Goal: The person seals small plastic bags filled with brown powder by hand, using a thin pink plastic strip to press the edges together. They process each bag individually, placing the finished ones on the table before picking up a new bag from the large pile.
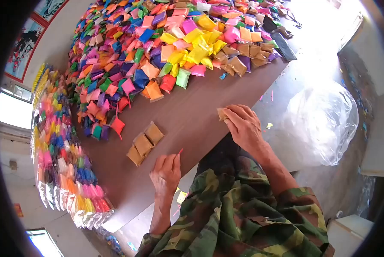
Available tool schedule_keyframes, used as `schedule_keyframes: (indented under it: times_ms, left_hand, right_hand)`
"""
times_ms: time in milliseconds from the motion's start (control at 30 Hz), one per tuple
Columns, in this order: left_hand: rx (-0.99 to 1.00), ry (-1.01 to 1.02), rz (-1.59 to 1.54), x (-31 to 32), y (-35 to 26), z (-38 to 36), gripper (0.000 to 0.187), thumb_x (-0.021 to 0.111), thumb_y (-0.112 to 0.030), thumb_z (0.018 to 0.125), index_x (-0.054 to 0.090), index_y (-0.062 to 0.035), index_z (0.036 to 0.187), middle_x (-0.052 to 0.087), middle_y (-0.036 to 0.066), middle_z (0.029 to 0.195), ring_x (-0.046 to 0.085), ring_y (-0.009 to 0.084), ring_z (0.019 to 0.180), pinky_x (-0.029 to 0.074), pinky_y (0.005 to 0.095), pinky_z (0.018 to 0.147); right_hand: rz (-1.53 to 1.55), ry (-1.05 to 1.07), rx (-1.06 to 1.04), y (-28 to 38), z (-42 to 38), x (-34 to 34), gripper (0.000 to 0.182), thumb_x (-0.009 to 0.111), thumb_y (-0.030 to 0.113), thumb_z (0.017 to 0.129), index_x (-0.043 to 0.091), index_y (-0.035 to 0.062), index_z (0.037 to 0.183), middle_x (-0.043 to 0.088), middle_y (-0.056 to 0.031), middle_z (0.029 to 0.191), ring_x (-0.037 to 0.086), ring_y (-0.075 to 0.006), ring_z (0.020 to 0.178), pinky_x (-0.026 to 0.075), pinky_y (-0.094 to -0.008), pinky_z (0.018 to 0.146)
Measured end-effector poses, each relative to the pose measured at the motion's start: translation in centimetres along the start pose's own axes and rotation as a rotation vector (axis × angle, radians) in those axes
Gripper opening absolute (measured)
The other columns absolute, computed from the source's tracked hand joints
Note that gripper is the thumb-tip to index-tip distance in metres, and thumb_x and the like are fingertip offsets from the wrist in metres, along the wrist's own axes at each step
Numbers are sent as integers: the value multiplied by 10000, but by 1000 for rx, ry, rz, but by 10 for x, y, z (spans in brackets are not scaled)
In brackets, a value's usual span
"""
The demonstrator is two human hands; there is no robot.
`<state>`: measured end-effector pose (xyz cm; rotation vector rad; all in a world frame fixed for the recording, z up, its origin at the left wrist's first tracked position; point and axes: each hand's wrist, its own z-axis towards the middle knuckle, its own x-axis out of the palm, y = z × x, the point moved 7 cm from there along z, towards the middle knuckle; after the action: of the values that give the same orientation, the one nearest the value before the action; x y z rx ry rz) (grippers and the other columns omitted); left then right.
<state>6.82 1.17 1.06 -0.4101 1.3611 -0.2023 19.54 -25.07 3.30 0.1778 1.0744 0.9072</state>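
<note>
Near the table's front edge my right hand (244,124) is closed on a small brown packet (221,114), pinched at the fingertips. My left hand (165,172) hovers at the table edge, its fingers closed round a thin pink stick (180,151). Beyond my left hand, several brown packets (144,144) lie in a short row on the brown table (187,118). A large heap of coloured packets (127,68) covers the far part of the table, with yellow packets (198,48) at its middle and more brown packets (237,65) at its right.
Bundled clear bags of coloured packets (67,171) line the left side. A big clear plastic bag (322,122) stands on the floor at the right. A dark flat object (284,46) lies at the table's far right corner. Small scraps lie on the floor.
</note>
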Motion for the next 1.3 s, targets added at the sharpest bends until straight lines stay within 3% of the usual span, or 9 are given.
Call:
schedule_keyframes:
  times_ms: [167, 267, 367, 400, 600, 867, 967, 1067, 1300]
  left_hand:
    - [258, -190, -57, -24, -49, 22, 299, 810, -108, 844, 720, -57, 1125, 715, 97, 1101, 700, 294, 989, 580, 372, 801]
    - [-1, -37, -443, -23, -74, 42, 317, 788, -51, 852, 712, -43, 1160, 730, 113, 1094, 717, 271, 968, 579, 344, 826]
    - [61, 189, -689, -4, -78, 49, 343, 777, -19, 864, 694, -15, 1196, 742, 119, 1057, 715, 213, 921, 570, 314, 840]
    - [23, 214, -738, -1, -75, 48, 327, 775, -18, 872, 691, -5, 1187, 742, 107, 1036, 706, 189, 903, 565, 303, 834]
    - [-122, 219, -1039, 12, -59, 35, 247, 767, -41, 914, 680, 11, 1140, 721, 33, 973, 653, 93, 878, 546, 271, 830]
    - [-238, 207, -1183, 15, -58, 29, 287, 777, -138, 938, 683, 5, 1169, 714, 26, 942, 648, 93, 848, 543, 261, 802]
    - [-180, 380, -1023, 20, -54, 27, 285, 771, -169, 950, 697, 17, 1153, 721, 40, 913, 648, 94, 831, 538, 259, 783]
    - [-149, 301, -921, 13, -58, 27, 264, 765, -190, 962, 708, 21, 1110, 727, 51, 889, 647, 89, 819, 534, 257, 762]
    - [-169, 155, -1109, 26, -54, 14, 279, 762, -209, 965, 701, 29, 1099, 739, 51, 920, 663, 104, 841, 545, 265, 776]
  right_hand:
    - [433, 115, 123, 19, -8, 8, 200, 681, 75, 940, 689, 48, 1138, 726, -115, 1019, 695, -350, 898, 545, -436, 785]
    - [573, 242, 50, 40, -12, 19, 212, 680, 33, 962, 672, -7, 1170, 730, -124, 971, 720, -239, 808, 558, -328, 717]
    - [752, 260, 321, 35, -23, 26, 193, 708, 95, 964, 665, 1, 1128, 708, -145, 949, 726, -242, 831, 550, -357, 723]
    - [923, 236, 438, 28, -30, 32, 245, 725, 102, 973, 635, -31, 1158, 703, -88, 938, 686, -120, 842, 544, -289, 724]
    - [1421, 262, 669, 31, -54, 45, 270, 743, 55, 955, 617, -41, 1173, 658, -4, 1009, 634, -66, 923, 535, -234, 827]
    - [1379, 337, 657, 29, -67, 57, 229, 731, 11, 943, 641, -46, 1146, 670, -6, 1028, 634, -64, 935, 525, -222, 823]
    - [1285, 387, 659, 32, -64, 52, 234, 737, 17, 940, 652, -49, 1148, 674, -3, 1007, 628, -59, 917, 521, -222, 806]
    - [1361, 313, 680, 34, -64, 53, 237, 745, 28, 938, 665, -48, 1147, 680, -5, 980, 624, -56, 908, 519, -220, 793]
    - [1459, 226, 752, 34, -70, 63, 199, 743, 30, 943, 689, -43, 1120, 703, -26, 975, 646, -74, 921, 539, -244, 816]
